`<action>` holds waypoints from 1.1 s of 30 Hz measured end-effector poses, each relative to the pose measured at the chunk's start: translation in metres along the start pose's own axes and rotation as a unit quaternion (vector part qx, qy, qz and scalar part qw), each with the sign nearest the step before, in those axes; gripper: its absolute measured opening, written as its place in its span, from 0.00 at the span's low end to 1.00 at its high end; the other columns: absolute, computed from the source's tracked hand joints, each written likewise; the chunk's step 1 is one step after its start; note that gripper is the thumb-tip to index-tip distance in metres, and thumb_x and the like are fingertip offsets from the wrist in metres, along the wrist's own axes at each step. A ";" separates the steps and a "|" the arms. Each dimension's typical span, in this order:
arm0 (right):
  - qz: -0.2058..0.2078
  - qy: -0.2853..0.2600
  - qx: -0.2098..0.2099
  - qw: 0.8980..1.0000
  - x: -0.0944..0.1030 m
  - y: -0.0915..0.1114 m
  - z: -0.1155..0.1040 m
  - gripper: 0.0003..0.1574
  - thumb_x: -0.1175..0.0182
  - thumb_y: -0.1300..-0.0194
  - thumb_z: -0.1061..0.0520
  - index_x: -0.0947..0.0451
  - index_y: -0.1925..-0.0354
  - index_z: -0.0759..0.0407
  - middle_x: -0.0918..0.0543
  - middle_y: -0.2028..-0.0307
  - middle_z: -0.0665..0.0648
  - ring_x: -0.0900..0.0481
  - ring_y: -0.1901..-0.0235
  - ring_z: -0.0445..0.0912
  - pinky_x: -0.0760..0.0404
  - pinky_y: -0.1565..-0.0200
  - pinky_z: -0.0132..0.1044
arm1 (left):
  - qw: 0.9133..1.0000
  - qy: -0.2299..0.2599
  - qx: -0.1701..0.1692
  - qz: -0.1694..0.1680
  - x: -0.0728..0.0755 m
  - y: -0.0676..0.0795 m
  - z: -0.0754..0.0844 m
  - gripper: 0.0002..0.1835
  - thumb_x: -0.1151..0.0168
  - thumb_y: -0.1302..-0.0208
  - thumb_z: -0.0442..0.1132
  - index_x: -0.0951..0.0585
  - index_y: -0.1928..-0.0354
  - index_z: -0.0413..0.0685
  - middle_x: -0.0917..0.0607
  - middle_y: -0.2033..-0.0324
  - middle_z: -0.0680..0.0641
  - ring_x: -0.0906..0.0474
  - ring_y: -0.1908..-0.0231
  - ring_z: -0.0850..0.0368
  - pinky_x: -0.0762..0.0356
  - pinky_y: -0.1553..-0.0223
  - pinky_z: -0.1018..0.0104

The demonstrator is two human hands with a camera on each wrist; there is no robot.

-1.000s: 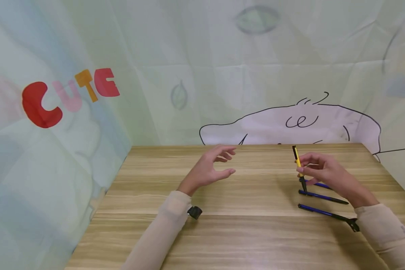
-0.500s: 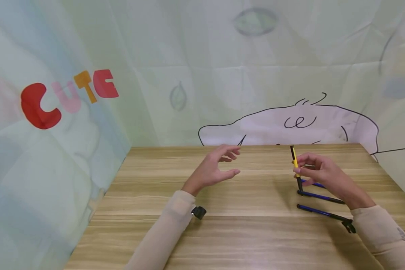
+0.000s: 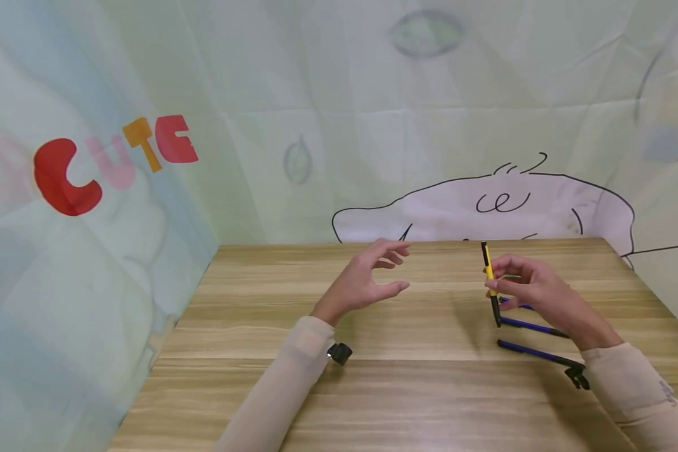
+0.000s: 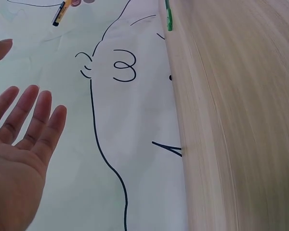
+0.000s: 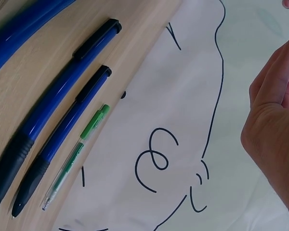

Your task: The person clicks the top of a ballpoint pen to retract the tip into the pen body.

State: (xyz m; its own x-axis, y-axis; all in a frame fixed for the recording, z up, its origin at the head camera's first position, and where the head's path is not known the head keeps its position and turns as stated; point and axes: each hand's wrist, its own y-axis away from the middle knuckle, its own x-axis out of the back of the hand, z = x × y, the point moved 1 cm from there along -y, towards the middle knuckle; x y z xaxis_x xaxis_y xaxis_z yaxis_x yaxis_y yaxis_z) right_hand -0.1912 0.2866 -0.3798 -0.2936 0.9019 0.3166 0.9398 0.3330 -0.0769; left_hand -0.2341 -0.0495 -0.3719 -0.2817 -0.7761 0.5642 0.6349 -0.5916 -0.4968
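My right hand (image 3: 533, 287) pinches a yellow pen (image 3: 488, 269) with black ends between thumb and fingers. The pen stands nearly upright over the right part of the table, tip downward. Below it lie three blue pens with black grips: a far one (image 3: 508, 301) partly behind the fingers, a middle one (image 3: 533, 326) and a near one (image 3: 533, 351). A green pen (image 5: 74, 156) lies beyond them in the right wrist view. My left hand (image 3: 367, 276) hovers over the middle of the table, fingers loosely bent, holding nothing; its palm shows in the left wrist view.
The wood-grain table (image 3: 248, 389) ends at the back against a pale printed cloth (image 3: 271, 75). Another cloth with coloured letters (image 3: 70, 179) hangs along the left side. Black wrist mounts (image 3: 340, 353) sit at both cuffs.
My left hand has drifted slightly to the right. The right hand, with the yellow pen in its pinch, has shifted a little to the left. The blue pens lie as before.
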 end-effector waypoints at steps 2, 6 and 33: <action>-0.001 0.003 -0.004 1.000 -0.001 0.000 -0.001 0.14 0.37 0.29 0.59 0.26 0.49 0.63 0.17 0.57 0.55 0.14 0.58 0.46 0.10 0.63 0.48 | 1.000 -0.001 0.001 -0.001 -0.001 -0.002 0.000 0.35 0.26 0.39 0.39 0.27 0.31 0.52 0.20 0.44 0.51 0.21 0.47 0.59 0.19 0.42 0.66; -0.004 0.005 -0.010 1.000 -0.004 0.000 -0.004 0.16 0.37 0.28 0.58 0.26 0.48 0.64 0.17 0.56 0.58 0.14 0.57 0.47 0.10 0.62 0.49 | 1.000 -0.004 0.004 -0.003 -0.003 -0.005 0.001 0.35 0.26 0.39 0.40 0.28 0.30 0.53 0.20 0.45 0.52 0.21 0.47 0.58 0.20 0.42 0.67; -0.013 -0.021 -0.009 1.000 -0.018 -0.005 -0.012 0.17 0.36 0.29 0.56 0.26 0.46 0.63 0.18 0.53 0.63 0.13 0.57 0.48 0.11 0.61 0.53 | 1.000 0.017 0.004 -0.014 -0.022 -0.024 0.010 0.39 0.25 0.41 0.40 0.31 0.29 0.54 0.22 0.41 0.51 0.23 0.44 0.59 0.21 0.41 0.66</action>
State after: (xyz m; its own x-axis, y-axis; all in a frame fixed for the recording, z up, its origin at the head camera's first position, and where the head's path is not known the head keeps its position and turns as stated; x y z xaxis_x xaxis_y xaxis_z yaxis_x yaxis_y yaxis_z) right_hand -0.1888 0.2651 -0.3741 -0.3253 0.9038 0.2781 0.9346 0.3520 -0.0510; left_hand -0.2364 -0.0158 -0.3658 -0.3231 -0.7664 0.5551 0.6327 -0.6112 -0.4755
